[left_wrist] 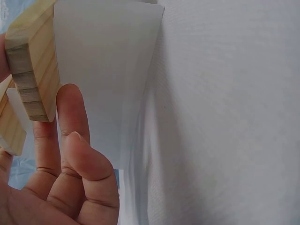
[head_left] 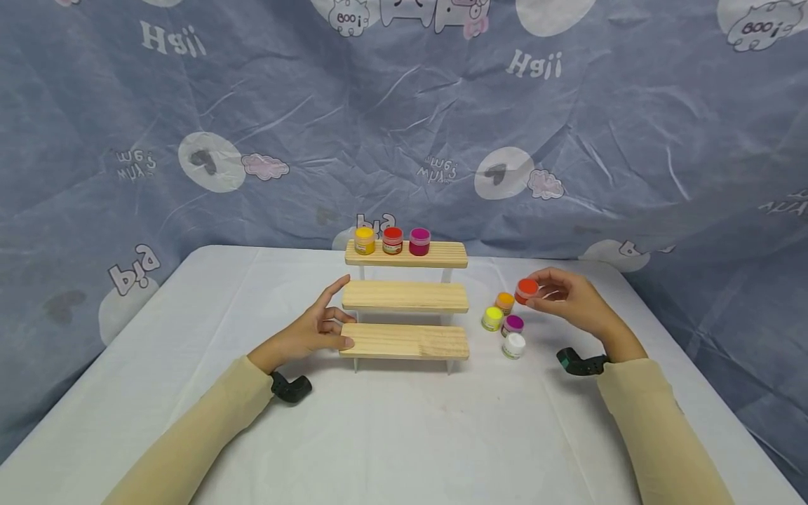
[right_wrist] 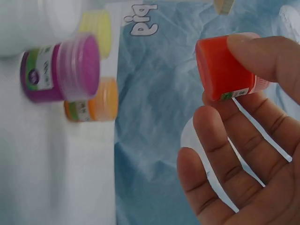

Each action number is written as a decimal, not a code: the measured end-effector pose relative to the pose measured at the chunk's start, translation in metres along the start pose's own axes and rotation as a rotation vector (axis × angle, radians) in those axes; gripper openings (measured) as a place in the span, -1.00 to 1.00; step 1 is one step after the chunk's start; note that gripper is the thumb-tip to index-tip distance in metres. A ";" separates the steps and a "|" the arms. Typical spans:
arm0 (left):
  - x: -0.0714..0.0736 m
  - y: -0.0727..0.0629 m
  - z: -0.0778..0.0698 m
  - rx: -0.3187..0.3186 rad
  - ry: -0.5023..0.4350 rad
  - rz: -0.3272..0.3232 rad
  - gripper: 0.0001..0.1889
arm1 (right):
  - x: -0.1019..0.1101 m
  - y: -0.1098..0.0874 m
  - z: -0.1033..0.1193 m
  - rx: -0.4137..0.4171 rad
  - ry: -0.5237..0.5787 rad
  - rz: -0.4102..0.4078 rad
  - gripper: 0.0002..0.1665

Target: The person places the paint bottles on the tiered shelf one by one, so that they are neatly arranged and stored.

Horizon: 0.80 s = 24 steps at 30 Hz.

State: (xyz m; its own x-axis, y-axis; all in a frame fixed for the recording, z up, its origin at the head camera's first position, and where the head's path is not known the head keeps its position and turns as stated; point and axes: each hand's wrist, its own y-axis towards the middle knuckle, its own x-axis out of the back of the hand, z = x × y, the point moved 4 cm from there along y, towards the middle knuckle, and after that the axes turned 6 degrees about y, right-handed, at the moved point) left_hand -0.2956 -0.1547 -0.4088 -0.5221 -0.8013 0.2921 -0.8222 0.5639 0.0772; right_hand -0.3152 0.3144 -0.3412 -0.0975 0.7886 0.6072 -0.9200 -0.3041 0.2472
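A three-tier wooden display stand (head_left: 404, 297) stands mid-table. My left hand (head_left: 318, 327) grips the left end of its lowest board (left_wrist: 44, 61), thumb on top and fingertips against the underside. Off to the right, my right hand (head_left: 571, 301) pinches a small red paint jar (right_wrist: 225, 68) between thumb and fingers, above the table. Close below it are an orange jar (head_left: 504, 303), a yellow jar (head_left: 492, 319), a purple jar (right_wrist: 61, 68) and a white jar (head_left: 514, 346). On the top board sit a yellow-orange jar (head_left: 364, 240), a red jar (head_left: 393, 240) and a magenta jar (head_left: 419, 242).
A white cloth (head_left: 404, 435) covers the table. Behind it hangs a blue-grey printed curtain (head_left: 353, 119), which also runs down both sides. Thin pale side panels (left_wrist: 103, 70) hold up the stand's boards.
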 end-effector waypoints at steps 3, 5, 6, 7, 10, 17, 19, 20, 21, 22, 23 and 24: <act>0.000 0.001 0.001 -0.005 -0.001 0.003 0.26 | -0.002 0.000 0.015 0.060 -0.045 -0.026 -0.56; 0.000 0.000 0.000 -0.007 -0.001 0.004 0.26 | -0.004 0.001 0.025 0.096 -0.065 -0.043 -0.55; 0.000 0.000 0.000 -0.009 -0.001 0.005 0.27 | -0.006 0.002 0.030 0.112 -0.073 -0.053 -0.55; 0.000 0.000 0.000 -0.011 -0.001 0.005 0.27 | -0.007 0.003 0.035 0.123 -0.073 -0.061 -0.55; 0.001 0.000 0.000 -0.012 0.000 0.004 0.27 | -0.011 0.007 0.047 0.158 -0.063 -0.077 -0.54; 0.000 0.000 -0.002 -0.008 -0.007 0.005 0.27 | -0.022 0.019 0.065 0.241 0.030 -0.108 -0.55; 0.000 0.000 -0.002 -0.010 -0.010 0.006 0.27 | -0.025 0.023 0.068 0.259 0.075 -0.115 -0.56; 0.000 0.000 -0.001 -0.010 -0.011 0.006 0.27 | -0.027 0.025 0.069 0.264 0.101 -0.116 -0.57; 0.000 0.000 -0.001 -0.011 -0.012 0.006 0.26 | -0.028 0.027 0.070 0.269 0.126 -0.117 -0.58; 0.000 0.000 -0.001 -0.012 -0.012 0.007 0.26 | -0.030 0.030 0.070 0.273 0.147 -0.117 -0.57; 0.000 0.000 -0.001 -0.012 -0.011 0.006 0.26 | -0.032 0.032 0.071 0.271 0.168 -0.118 -0.58; 0.000 0.000 -0.001 -0.012 -0.010 0.006 0.26 | -0.033 0.034 0.072 0.267 0.186 -0.120 -0.59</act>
State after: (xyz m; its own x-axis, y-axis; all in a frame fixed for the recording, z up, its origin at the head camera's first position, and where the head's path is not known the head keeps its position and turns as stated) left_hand -0.2954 -0.1538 -0.4078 -0.5292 -0.8000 0.2827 -0.8165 0.5708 0.0869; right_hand -0.3160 0.2395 -0.2989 -0.0847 0.9037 0.4196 -0.7995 -0.3130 0.5127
